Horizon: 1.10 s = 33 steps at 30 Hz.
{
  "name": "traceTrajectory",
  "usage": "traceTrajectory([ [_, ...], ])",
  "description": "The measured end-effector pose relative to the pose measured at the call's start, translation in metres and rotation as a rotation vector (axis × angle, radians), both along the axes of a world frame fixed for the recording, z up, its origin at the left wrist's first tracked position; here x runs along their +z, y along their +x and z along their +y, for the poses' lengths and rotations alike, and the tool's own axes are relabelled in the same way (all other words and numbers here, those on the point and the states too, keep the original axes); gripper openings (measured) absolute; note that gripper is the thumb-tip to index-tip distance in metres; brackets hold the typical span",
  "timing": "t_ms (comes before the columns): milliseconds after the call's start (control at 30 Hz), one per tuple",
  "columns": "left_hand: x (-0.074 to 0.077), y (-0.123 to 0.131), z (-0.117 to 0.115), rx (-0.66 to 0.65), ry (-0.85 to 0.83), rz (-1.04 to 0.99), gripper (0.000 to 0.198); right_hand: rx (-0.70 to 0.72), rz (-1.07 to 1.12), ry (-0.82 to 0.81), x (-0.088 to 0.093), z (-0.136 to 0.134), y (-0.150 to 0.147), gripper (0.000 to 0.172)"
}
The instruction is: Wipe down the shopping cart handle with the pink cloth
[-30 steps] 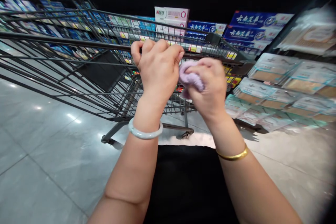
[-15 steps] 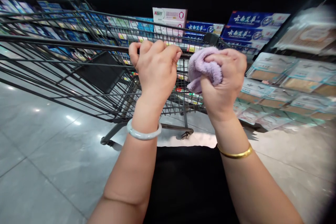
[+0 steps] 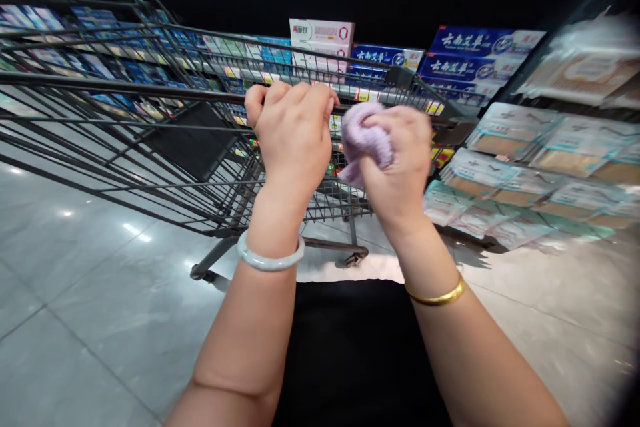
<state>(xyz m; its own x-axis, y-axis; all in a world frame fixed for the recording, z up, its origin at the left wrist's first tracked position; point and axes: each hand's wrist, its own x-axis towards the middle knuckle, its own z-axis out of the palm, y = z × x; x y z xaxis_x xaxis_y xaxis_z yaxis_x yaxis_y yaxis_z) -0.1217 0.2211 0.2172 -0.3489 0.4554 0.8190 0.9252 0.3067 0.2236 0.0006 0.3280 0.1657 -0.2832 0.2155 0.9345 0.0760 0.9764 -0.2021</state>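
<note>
My left hand (image 3: pixel 295 133) is closed around the dark handle bar (image 3: pixel 125 88) of a metal shopping cart (image 3: pixel 165 147). A pale jade bangle sits on that wrist. My right hand (image 3: pixel 400 167) is closed on a bunched lilac cloth (image 3: pixel 364 141), pressing it against the bar just right of my left hand. A gold bangle circles the right wrist. The cart's wire basket stretches away to the left and its folded child seat flap hangs dark inside.
Store shelves behind the cart carry toothpaste boxes (image 3: pixel 475 57) in blue and white. To the right hang racks of flat packets (image 3: pixel 540 160). Price tags line the shelf edge above. Grey glossy floor tiles (image 3: pixel 90 293) spread on the left. My dark clothing fills the bottom centre.
My right hand with the cloth went up and right off the bar half a second ago, and has now come back down left onto the bar beside my left hand. The left hand stayed put.
</note>
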Motion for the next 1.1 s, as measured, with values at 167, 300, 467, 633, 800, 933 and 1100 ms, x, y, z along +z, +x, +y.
traceTrajectory([
  [167,0.0,0.0,-0.001,0.001,-0.015,-0.001,0.026,0.026,-0.022,0.031,0.004,-0.005,0.003,0.035],
  [300,-0.001,0.001,-0.001,0.031,-0.01,0.049,0.027,-0.041,0.115,-0.011,0.002,0.003,0.011,0.036],
  [467,-0.003,0.0,0.001,0.069,0.001,0.081,0.025,0.148,-0.109,0.015,-0.013,-0.009,0.005,0.04],
  [633,-0.003,0.0,0.001,0.024,0.006,0.041,0.026,0.025,0.015,-0.016,-0.011,0.006,0.013,0.035],
  [800,-0.002,0.001,0.0,-0.023,0.036,-0.003,0.028,0.044,-0.065,-0.028,-0.024,0.006,0.011,0.038],
  [933,0.0,0.001,0.001,-0.085,0.027,-0.111,0.028,0.101,-0.206,0.011,-0.031,-0.002,0.007,0.04],
  [1100,-0.002,0.0,0.002,-0.009,0.019,-0.025,0.03,-0.031,-0.008,-0.034,-0.026,0.01,0.016,0.037],
])
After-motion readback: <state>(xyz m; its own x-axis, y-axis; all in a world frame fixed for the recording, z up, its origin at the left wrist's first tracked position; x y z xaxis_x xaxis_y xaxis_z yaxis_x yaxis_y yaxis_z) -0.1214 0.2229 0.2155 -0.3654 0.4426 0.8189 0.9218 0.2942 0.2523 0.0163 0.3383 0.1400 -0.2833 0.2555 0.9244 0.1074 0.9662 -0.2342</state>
